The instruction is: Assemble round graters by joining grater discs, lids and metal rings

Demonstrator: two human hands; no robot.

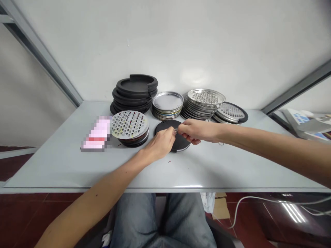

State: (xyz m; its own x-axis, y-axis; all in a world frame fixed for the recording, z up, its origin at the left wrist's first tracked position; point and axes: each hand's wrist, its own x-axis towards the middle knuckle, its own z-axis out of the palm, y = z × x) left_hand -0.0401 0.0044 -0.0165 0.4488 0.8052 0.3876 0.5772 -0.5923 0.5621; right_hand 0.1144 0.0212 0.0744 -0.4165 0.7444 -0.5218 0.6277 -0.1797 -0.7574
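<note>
My left hand (162, 142) and my right hand (193, 131) meet in front of me, fingers pinched closed. Between their fingertips a small metal piece (176, 130) shows, too small and too covered to make out its kind. Directly beneath lies a round black disc (167, 124), partly hidden by both hands. To the left of my left hand is a stack of round perforated plates (130, 124) with a grey one on top. A small metal ring (221, 143) lies beyond my right wrist, on the table.
Along the wall stand stacks of black grooved rings (136, 84), smooth metal discs (168, 101) and metal grater-like discs (206, 97). A black-rimmed perforated disc (232, 112) lies farther right. A blurred pink-screened object (97, 132) sits left on the grey table (64, 165).
</note>
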